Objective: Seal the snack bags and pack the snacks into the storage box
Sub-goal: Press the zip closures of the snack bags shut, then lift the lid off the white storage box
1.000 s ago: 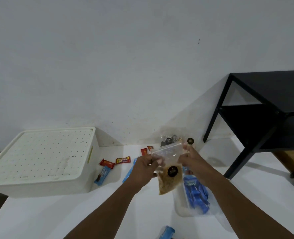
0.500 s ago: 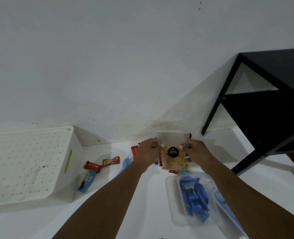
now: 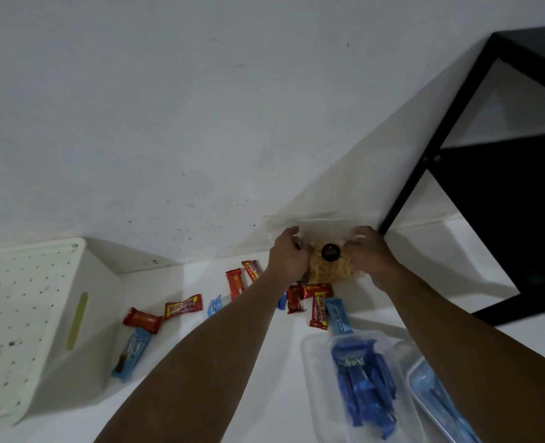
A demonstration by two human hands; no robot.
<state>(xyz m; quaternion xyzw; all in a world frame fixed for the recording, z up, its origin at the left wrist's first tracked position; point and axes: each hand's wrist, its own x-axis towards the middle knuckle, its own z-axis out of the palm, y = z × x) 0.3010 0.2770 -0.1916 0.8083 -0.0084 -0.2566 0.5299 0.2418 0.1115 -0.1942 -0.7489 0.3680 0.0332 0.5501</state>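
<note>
A clear snack bag (image 3: 327, 251) with tan snack strands and a round black sticker hangs in the air near the wall. My left hand (image 3: 287, 254) pinches its left edge and my right hand (image 3: 365, 254) pinches its right edge, just below the transparent top strip. The white storage box (image 3: 34, 330) with a dotted lid stands closed at the far left. Several red and blue wrapped snack bars (image 3: 181, 306) lie scattered on the white table (image 3: 264, 394) below my hands.
A clear lidded container (image 3: 360, 378) holding blue wrapped snacks lies at the lower right, with a second one (image 3: 437, 398) beside it, partly behind my right arm. A black shelf frame (image 3: 504, 174) stands at the right against the wall.
Both hands have carried the snack bag up and away towards the wall. The view has swung left and down, so more of the scattered bars show.
</note>
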